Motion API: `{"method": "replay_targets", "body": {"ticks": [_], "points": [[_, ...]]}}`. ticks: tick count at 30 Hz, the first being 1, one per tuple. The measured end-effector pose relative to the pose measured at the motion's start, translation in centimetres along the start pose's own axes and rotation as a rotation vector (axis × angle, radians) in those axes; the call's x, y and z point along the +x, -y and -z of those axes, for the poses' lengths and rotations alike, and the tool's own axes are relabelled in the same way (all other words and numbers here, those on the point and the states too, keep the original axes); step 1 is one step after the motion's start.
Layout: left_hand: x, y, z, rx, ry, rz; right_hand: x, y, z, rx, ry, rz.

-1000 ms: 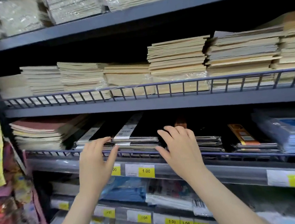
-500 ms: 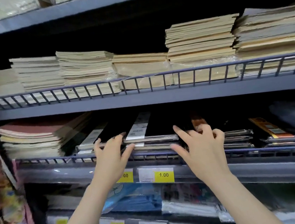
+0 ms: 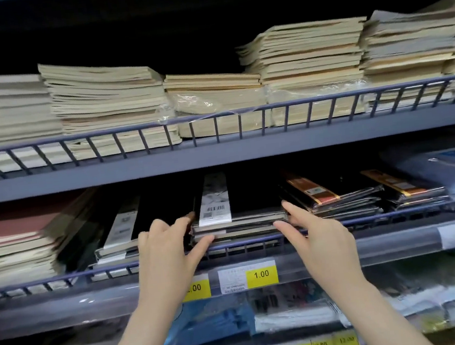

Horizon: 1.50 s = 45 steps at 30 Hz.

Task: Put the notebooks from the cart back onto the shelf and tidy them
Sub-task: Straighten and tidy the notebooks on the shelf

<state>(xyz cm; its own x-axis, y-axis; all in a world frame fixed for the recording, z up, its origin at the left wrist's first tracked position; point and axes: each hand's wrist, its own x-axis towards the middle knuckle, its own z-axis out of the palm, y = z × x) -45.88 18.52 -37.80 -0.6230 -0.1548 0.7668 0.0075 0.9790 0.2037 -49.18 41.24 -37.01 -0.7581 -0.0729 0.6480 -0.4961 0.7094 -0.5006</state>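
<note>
Both hands bracket the stack of black notebooks (image 3: 239, 223) on the middle shelf (image 3: 219, 156): left hand (image 3: 167, 253) at its nine o'clock, right hand (image 3: 321, 235) at three, fingers spread against the edges, pinching nothing. This looks like the tidying step; next, square the stack behind the wire rail (image 3: 395, 214). Cream pads (image 3: 104, 101) sit above, at twelve o'clock.

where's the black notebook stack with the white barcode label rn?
Head view, centre of the middle shelf behind the wire rail: the black notebook stack with the white barcode label sits between the left hand and right hand.
</note>
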Motion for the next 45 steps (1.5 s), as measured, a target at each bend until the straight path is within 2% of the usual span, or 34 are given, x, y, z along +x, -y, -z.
{"method": "replay_targets", "body": {"ticks": [3,7,11,18,25,28,30,32,34,35,37,38,40,45], "points": [[-0.9,-1.3,0.0,-0.124,-0.050,0.137,-0.4,0.1,-0.7,0.289,-0.023,-0.127],[-1.3,-2.3,0.0,-0.218,-0.140,0.262,-0.6,0.4,-1.9,0.408,-0.109,-0.200],[-1.1,-2.1,-0.6,-0.208,-0.181,0.249,-0.4,0.5,-2.3,0.350,-0.164,-0.177],[-0.8,-1.4,-1.9,-0.081,-0.255,0.140,0.0,0.7,-2.1,0.166,-0.056,-0.136],[-1.1,-1.3,-2.4,-0.140,-0.366,0.041,0.3,0.8,-1.7,0.134,0.010,-0.144],[-1.3,-1.4,-2.2,-0.162,-0.340,0.003,0.3,1.0,-1.5,0.090,0.029,-0.126],[-1.8,-1.1,-1.2,-0.204,-0.353,-0.030,-0.3,1.4,-1.2,0.082,0.026,-0.110],[-1.8,1.0,0.5,-0.217,-0.388,-0.061,-1.6,2.2,-0.9,0.014,-0.036,-0.016],[-0.9,3.9,2.1,-0.131,-0.278,-0.045,-2.4,3.6,-1.0,-0.091,-0.166,0.120],[0.0,5.2,2.7,-0.068,-0.138,-0.032,-2.3,4.4,-1.3,-0.130,-0.224,0.193],[1.3,6.7,3.1,0.047,0.167,-0.032,-1.3,5.8,-2.7,-0.180,-0.228,0.317],[1.5,6.8,2.9,0.083,0.259,-0.028,-0.6,6.3,-3.5,-0.218,-0.192,0.367],[1.5,6.8,2.7,0.094,0.303,-0.015,0.6,6.6,-4.8,-0.293,-0.113,0.413],[1.0,7.8,3.7,0.036,0.228,0.005,1.0,6.2,-5.8,-0.295,-0.031,0.382]]}}
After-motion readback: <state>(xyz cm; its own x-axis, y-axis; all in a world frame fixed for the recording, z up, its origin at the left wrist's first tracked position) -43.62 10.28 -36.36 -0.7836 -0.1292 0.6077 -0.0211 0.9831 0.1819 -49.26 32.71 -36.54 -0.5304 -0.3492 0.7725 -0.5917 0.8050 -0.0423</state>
